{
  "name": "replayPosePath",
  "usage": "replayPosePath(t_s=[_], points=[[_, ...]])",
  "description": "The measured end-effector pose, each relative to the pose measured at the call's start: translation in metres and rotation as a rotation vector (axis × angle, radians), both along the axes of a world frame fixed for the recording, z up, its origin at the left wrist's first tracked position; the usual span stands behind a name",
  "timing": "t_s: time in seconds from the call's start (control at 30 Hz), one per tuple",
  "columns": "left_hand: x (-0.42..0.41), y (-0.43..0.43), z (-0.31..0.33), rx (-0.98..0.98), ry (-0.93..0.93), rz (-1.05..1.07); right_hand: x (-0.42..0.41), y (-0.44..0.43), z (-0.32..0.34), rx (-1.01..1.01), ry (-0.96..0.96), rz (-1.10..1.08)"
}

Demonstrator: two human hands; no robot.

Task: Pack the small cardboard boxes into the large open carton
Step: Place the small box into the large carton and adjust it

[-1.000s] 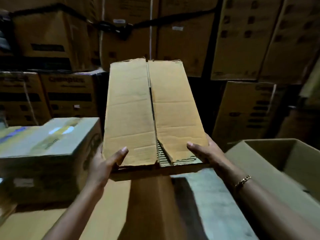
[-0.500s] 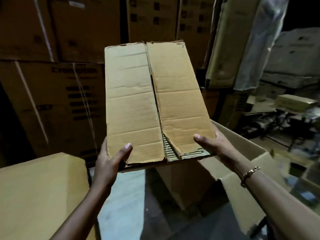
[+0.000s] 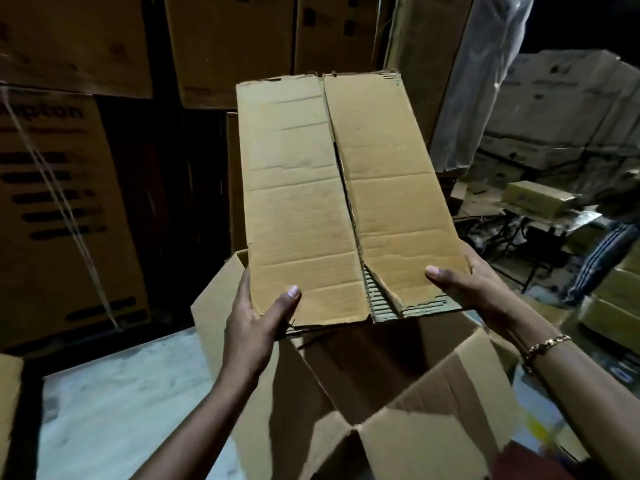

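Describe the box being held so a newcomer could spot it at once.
Start at the large open carton in the lower middle, flaps spread. Just above its opening, the left hand and right hand grip the near corners of a plain tan box. Unlike the printed cartons stacked behind, it is unprinted, with two closed top flaps and a torn near edge showing corrugation.

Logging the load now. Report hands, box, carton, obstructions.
Left hand and right hand both gripping the small box. Box held above the open carton, not yet in. Nothing visible blocking the opening.
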State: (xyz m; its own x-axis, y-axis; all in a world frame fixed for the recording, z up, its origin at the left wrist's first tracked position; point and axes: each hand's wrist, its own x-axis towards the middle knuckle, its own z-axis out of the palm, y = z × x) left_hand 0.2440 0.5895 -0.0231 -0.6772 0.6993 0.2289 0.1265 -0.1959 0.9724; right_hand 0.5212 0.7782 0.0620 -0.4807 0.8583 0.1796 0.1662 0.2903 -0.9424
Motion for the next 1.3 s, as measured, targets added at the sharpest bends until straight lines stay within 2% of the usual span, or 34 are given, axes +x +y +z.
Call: replayPosePath(t_s=[0.17, 0.3, 0.57, 0.7, 0.9, 1.03, 1.17, 1.23, 1.3], points=[[0.035, 0.046, -0.008, -0.070, 0.018, 0.039, 0.026, 0.069, -0.003, -0.039, -0.065, 0.054], [0.070, 0.071, -0.023, -0.237, 0.019, 0.125, 0.043, 0.123, -0.023, -0.073, -0.156, 0.169], [0.144, 0.098, -0.065, -0.381, -0.225, 0.332, 0.053, 0.201, -0.087, -0.175, -0.262, 0.431], [0.156, 0.102, -0.076, -0.419, -0.324, 0.340, 0.048, 0.218, -0.123, -0.272, -0.252, 0.511], [0.145, 0.110, -0.104, -0.568, -0.341, 0.290, 0.034, 0.244, -0.191, -0.401, -0.397, 0.556], [0.123, 0.123, -0.138, -0.779, -0.256, 0.216, 0.020, 0.244, -0.211, -0.335, -0.628, 0.559], [0.122, 0.142, -0.146, -1.249, 0.027, 0.047, 0.000, 0.244, -0.221, -0.044, -1.106, 0.687], [0.129, 0.151, -0.145, -1.381, 0.131, -0.010, -0.014, 0.237, -0.223, 0.090, -1.161, 0.685], [0.133, 0.161, -0.143, -1.426, 0.237, -0.039, -0.030, 0.224, -0.215, 0.166, -1.154, 0.657]])
